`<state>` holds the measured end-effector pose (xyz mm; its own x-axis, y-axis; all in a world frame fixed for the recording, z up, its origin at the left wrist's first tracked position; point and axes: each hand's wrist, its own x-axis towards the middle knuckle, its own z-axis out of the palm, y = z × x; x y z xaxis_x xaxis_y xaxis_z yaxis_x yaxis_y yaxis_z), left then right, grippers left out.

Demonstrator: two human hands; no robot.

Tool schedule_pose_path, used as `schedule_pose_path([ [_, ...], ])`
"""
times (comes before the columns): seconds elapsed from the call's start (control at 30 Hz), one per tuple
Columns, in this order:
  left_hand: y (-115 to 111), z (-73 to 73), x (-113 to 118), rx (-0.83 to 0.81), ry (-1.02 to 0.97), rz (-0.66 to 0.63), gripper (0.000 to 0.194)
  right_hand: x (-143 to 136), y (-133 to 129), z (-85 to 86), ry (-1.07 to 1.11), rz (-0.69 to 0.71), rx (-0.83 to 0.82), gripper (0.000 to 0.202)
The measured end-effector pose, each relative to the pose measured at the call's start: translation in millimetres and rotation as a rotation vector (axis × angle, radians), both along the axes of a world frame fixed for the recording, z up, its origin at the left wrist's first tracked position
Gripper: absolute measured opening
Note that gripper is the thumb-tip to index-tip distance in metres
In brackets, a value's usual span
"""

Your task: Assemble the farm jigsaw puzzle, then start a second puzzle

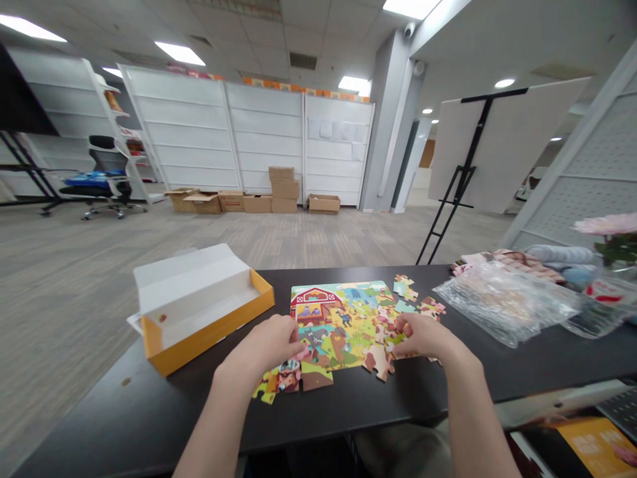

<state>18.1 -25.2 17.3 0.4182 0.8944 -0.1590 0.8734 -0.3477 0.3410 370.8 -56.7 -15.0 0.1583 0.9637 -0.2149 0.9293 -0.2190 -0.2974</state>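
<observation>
A farm-scene jigsaw puzzle (343,325) lies partly joined on the black table, with a red barn at its upper left. My left hand (273,345) rests at the puzzle's left edge, fingers loosely bent and apart, its fingertips partly hidden. At the right side, my right hand (421,335) curls thumb and fingers around a puzzle piece (398,338), mostly covered by the hand. Loose puzzle pieces (269,385) lie below my left hand. More loose pieces (405,287) are beyond my right hand, and a brown-and-cream piece (379,360) juts from the lower edge.
An open yellow-and-white box (209,322) stands left on the table (348,411). Clear plastic bags (507,302), folded cloths (507,262) and a vase with a pink flower (607,226) occupy the right. An easel board (497,146) and cardboard boxes (257,203) stand beyond.
</observation>
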Motion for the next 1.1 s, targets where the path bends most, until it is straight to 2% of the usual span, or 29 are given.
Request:
schedule_pose_path([
  [0.17,1,3.1,9,-0.003,-0.002,0.0,0.014,10,-1,-0.9,0.2,0.04,0.044,0.035],
  [0.27,2,6.2,16,0.03,0.014,0.005,0.017,13,-8,8.8,0.375,0.105,0.044,0.029],
  [0.37,2,10.8,23,0.085,-0.039,-0.017,0.022,9,-13,19.9,0.597,0.203,0.06,0.036],
  [0.47,0,13.8,34,0.094,-0.261,-0.123,0.024,-7,-8,24.6,0.786,0.266,0.139,0.04],
  [0.57,0,11.8,49,0.119,-0.465,-0.184,0.031,-35,3,23.3,0.878,0.312,0.23,0.042],
  [0.63,2,9.0,57,0.134,-0.513,-0.184,0.035,-55,10,22.5,0.912,0.363,0.282,0.041],
  [0.7,5,7.5,60,0.137,-0.511,-0.193,0.029,-71,15,22.4,0.935,0.39,0.322,0.038],
  [0.8,10,9.7,52,0.176,-0.458,-0.184,0.021,-85,22,19.3,0.831,0.385,0.415,0.031],
  [0.9,13,14.0,34,0.237,-0.375,-0.112,0.022,-86,29,8.5,0.511,0.361,0.506,0.024],
  [1.0,14,16.1,17,0.272,-0.245,-0.023,0.025,-77,32,-3.5,0.276,0.368,0.428,0.011],
  [1.1,13,16.2,8,0.291,-0.166,0.016,0.026,-62,28,-8.5,0.224,0.367,0.319,0.011],
])
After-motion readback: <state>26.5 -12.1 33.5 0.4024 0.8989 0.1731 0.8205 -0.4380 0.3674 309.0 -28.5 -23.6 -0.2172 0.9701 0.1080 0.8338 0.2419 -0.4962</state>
